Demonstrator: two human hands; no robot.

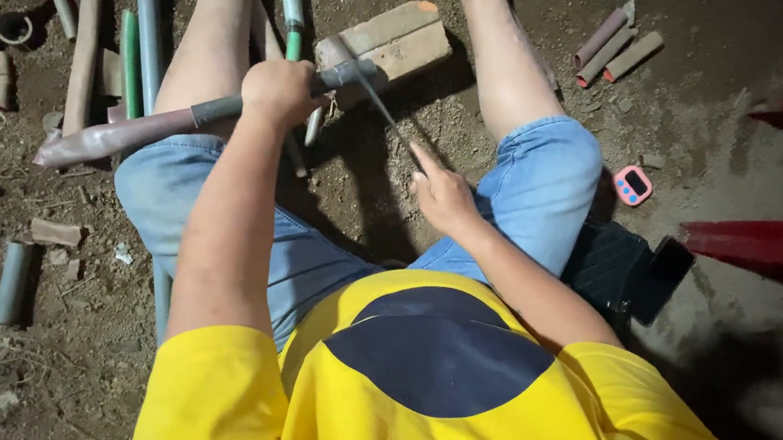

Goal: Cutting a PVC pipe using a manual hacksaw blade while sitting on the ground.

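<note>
Left hand (276, 90) clenched around grey pipe (151, 128) laid on brick (389, 41); right hand (444, 199) gripping saw blade (375, 98) crossing pipe beside brick.

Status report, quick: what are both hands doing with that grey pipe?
Left hand grips grey pipe, laid across the left knee and onto brick. Right hand holds thin saw blade against the pipe near the brick. Loose pipe offcuts lie clear.

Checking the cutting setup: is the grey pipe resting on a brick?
Yes, the grey pipe held by the left hand lies across the brick where the saw blade meets it.
</note>
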